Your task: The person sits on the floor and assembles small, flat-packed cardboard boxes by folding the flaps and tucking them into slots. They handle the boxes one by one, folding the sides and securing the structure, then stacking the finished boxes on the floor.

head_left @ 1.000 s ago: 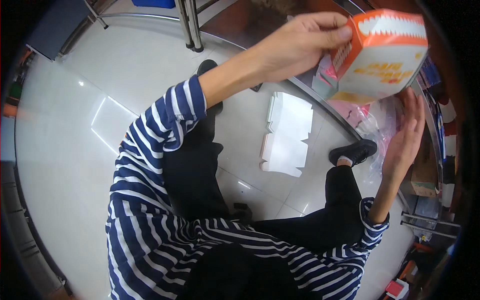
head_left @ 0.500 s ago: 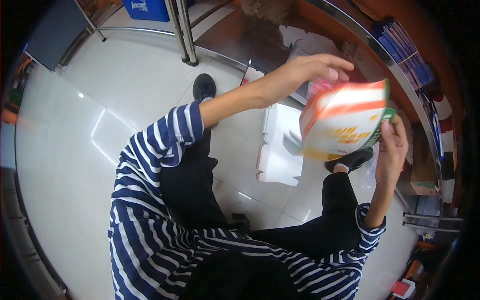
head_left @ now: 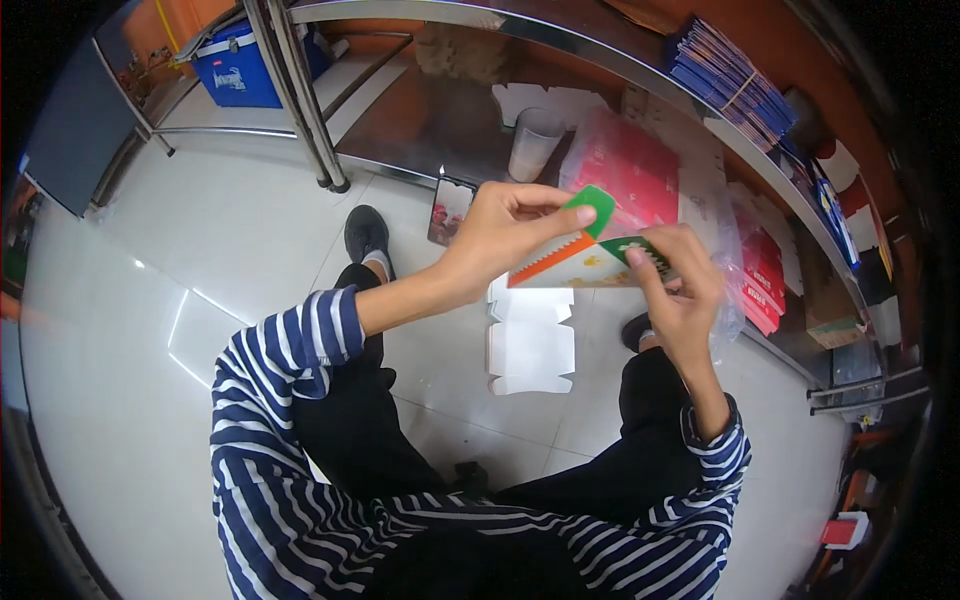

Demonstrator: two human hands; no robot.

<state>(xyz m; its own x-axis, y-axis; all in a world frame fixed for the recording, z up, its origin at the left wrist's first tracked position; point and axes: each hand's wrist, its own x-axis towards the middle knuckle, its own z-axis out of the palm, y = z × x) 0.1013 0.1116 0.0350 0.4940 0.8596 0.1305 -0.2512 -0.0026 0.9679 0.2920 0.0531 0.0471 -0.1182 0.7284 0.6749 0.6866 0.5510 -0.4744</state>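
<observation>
Both hands are grasping one small printed carton, held up in the air between them above the floor (head_left: 140,400). The left hand (head_left: 520,235) pinches a bright green flap (head_left: 595,208) between thumb and fingers at the carton's upper edge, while the right hand (head_left: 685,275) grips the dark green end (head_left: 630,252), its thumb on the near face and its other fingers curled at the far side. The carton (head_left: 575,268) is tilted, showing an orange band with a toothed border next to the left hand and a white face with yellow print between the two hands. Below the hands, on the floor, flat white carton blanks (head_left: 532,350) lie with notched edges. Just beyond the left wrist a phone (head_left: 450,210) stands propped up, its screen lit. Farther beyond the hands, on a low shelf (head_left: 400,150), are a translucent cup (head_left: 537,143) and, to its right, red sheets in clear plastic (head_left: 640,180). More red packets (head_left: 762,285) lie to the right of the right hand, with a brown cardboard box (head_left: 835,322) past them. A banded stack of blue booklets (head_left: 735,85) sits higher up, beyond the right hand.
</observation>
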